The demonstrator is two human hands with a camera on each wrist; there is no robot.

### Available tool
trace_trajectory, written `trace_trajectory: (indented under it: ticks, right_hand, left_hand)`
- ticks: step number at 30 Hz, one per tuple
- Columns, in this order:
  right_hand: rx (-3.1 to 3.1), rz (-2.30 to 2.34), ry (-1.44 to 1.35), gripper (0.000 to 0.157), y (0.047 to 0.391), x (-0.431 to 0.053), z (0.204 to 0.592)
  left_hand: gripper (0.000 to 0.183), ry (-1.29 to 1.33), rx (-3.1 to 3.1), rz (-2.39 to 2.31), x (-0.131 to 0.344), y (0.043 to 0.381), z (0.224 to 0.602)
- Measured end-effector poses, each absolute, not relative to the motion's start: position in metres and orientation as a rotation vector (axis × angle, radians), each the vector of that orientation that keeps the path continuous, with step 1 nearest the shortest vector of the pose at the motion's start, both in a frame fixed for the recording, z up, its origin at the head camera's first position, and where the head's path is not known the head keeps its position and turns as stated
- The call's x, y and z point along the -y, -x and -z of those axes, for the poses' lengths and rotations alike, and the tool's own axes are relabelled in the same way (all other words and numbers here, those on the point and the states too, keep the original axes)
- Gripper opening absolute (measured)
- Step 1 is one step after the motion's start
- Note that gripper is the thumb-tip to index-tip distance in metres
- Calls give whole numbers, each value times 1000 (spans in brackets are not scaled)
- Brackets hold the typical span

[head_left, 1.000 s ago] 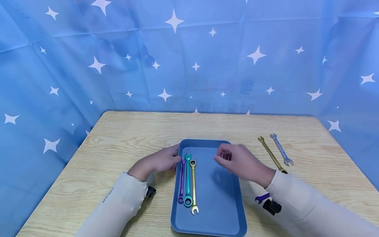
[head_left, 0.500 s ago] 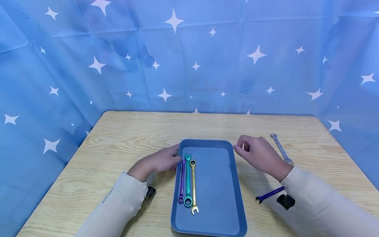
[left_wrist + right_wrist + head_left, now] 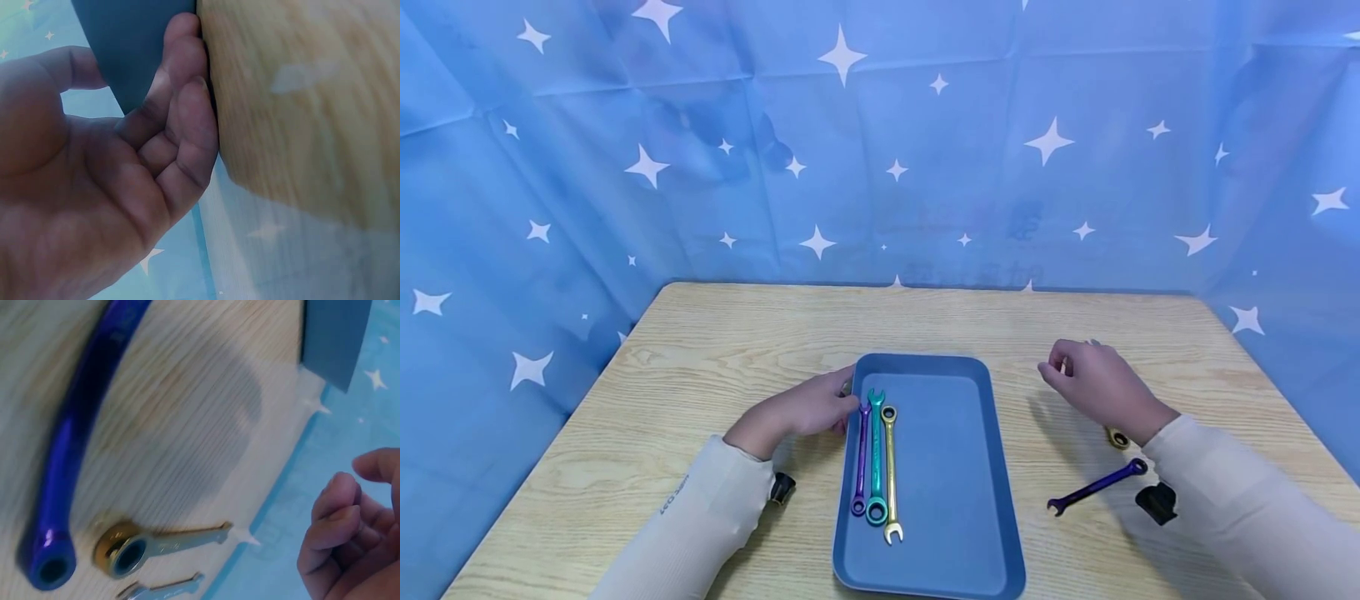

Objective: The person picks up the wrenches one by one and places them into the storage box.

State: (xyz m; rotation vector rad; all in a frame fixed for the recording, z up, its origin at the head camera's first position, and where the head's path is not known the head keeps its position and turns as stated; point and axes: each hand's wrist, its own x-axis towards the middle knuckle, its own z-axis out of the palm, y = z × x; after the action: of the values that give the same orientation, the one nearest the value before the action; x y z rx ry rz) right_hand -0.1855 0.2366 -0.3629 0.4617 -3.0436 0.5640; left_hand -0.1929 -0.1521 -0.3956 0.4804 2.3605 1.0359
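I count three wrenches in the tray, three others outside; the left hand pinches the tray, the right hand holds nothing.

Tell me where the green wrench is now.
In the head view, the green wrench lies in the left half of the blue tray, between a purple wrench on its left and a gold wrench on its right.

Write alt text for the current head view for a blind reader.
A left hand grips the left side of a blue tray holding a purple wrench, a green wrench and a gold wrench. The right hand, holding nothing visible, is over the wooden table to the tray's right, near another purple wrench and a mostly hidden gold one.
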Motion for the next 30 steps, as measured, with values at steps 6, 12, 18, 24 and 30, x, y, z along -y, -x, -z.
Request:
trace_trajectory:
  ticks: [6, 12, 18, 24, 30]
  right_hand:
    - [3110, -517, -398, 21, 187, -249, 368]
    - [3200, -446, -321, 23, 189, -261, 374]
    - [3283, -390, -246, 28, 194, -272, 382]
    - [3318, -363, -237, 31, 198, -279, 388]
    - [3346, -368, -263, 34, 200, -281, 390]
  left_hand:
    - [61, -470, -2360, -1040, 152, 193, 395]
    - [60, -485, -2343, -1042, 153, 192, 395]
    - [59, -491, -2339, -1048, 153, 192, 396]
    - [59, -493, -2333, -1052, 153, 193, 396]
    - [59, -491, -2330, -1064, 153, 193, 395]
